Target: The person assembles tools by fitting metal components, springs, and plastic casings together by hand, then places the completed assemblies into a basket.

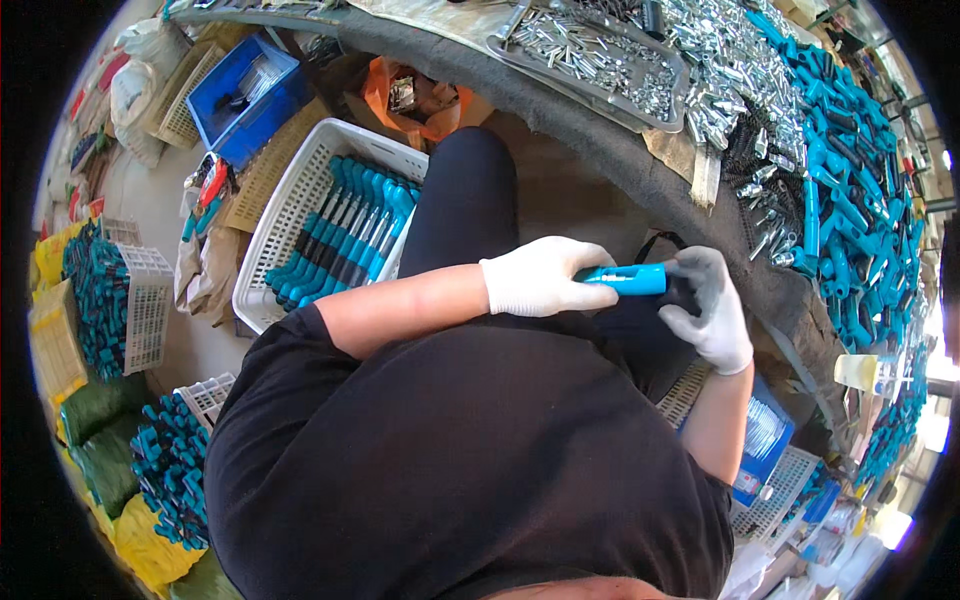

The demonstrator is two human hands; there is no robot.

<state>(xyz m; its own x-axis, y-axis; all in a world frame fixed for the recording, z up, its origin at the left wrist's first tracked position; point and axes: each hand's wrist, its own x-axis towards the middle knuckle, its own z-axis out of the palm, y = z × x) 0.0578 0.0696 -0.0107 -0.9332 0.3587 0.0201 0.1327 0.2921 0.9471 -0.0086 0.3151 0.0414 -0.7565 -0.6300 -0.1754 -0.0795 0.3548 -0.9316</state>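
Your left hand (545, 277) (white glove) is closed around the near end of a blue tool handle (628, 280), held level above your lap. Your right hand (708, 305) (grey glove) grips its far end, so the handle spans both hands. The counter (590, 135) ahead carries a tray of metal parts (590, 55). A white basket (325, 225) stands to your left.

Blue handle (628, 279) ends hidden inside both gloved grips, tray parts (600, 50) too small to tell
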